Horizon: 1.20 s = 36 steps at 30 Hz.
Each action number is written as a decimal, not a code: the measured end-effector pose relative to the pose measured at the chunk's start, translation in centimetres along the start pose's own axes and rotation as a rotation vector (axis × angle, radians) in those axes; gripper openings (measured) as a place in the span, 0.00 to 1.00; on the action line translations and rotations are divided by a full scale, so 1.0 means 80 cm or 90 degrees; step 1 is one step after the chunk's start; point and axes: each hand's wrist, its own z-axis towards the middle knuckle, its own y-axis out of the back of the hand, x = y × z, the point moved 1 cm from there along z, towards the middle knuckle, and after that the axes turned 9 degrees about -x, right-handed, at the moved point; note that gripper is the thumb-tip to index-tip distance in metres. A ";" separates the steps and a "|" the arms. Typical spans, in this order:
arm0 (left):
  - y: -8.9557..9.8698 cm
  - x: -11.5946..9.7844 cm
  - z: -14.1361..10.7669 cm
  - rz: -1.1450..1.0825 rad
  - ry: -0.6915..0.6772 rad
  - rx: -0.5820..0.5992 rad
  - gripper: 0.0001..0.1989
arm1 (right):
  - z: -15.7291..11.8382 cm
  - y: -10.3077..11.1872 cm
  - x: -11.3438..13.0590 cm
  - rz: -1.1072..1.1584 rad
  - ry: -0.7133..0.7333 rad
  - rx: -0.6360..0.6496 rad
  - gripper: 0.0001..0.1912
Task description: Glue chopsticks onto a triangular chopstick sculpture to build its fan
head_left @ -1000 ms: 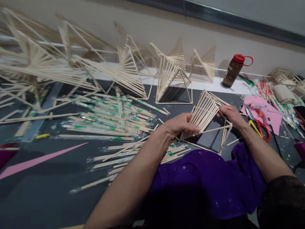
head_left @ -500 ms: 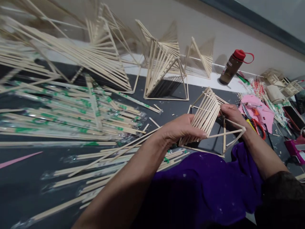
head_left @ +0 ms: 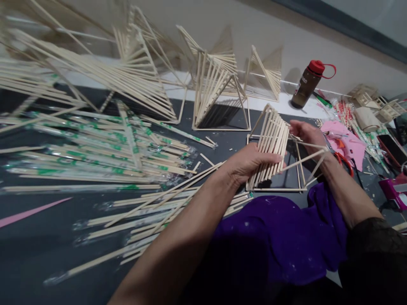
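Observation:
A small model of pale wooden sticks [head_left: 271,146], with a slatted slanting face and an open frame, is on the dark table in front of me. My left hand [head_left: 251,161] grips its slatted face, thumb across the front and fingertips showing at the far edge. Beside the upper right of the slats is my right hand [head_left: 308,133], its fingers stretched out and loosely apart. Part of the model's frame crosses in front of that wrist, so any contact there is hard to judge.
Many wrapped chopsticks [head_left: 95,154] cover the left of the table. Larger stick models [head_left: 219,91] stand along the wall, near a bottle with a red lid [head_left: 307,84]. To the right lie pink sheet [head_left: 346,142], red-handled scissors [head_left: 345,163] and a phone [head_left: 392,148].
My right hand has come up off the slats, its fingers loosening. My left hand still grips the model, which has turned a little and shifted slightly up in view.

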 end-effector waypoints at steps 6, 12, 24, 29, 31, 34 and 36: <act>-0.008 0.010 0.010 -0.111 -0.065 -0.183 0.12 | -0.008 0.038 0.049 0.019 0.178 -0.285 0.14; -0.008 0.025 0.015 -0.146 -0.092 -0.250 0.14 | -0.106 0.004 0.051 -0.199 0.212 -0.157 0.10; -0.015 0.031 0.013 -0.152 -0.114 -0.239 0.16 | -0.122 -0.049 0.016 -0.179 0.076 0.009 0.13; -0.013 0.032 0.014 -0.126 -0.114 -0.247 0.15 | -0.128 -0.052 0.019 -0.134 0.074 0.027 0.11; -0.013 0.032 0.015 -0.123 -0.117 -0.251 0.15 | -0.129 -0.053 0.019 -0.114 0.060 0.026 0.12; -0.013 0.032 0.014 -0.122 -0.111 -0.249 0.16 | -0.128 -0.054 0.018 -0.093 0.048 0.021 0.11; -0.013 0.032 0.014 -0.120 -0.107 -0.251 0.17 | -0.127 -0.053 0.016 -0.089 0.048 0.020 0.11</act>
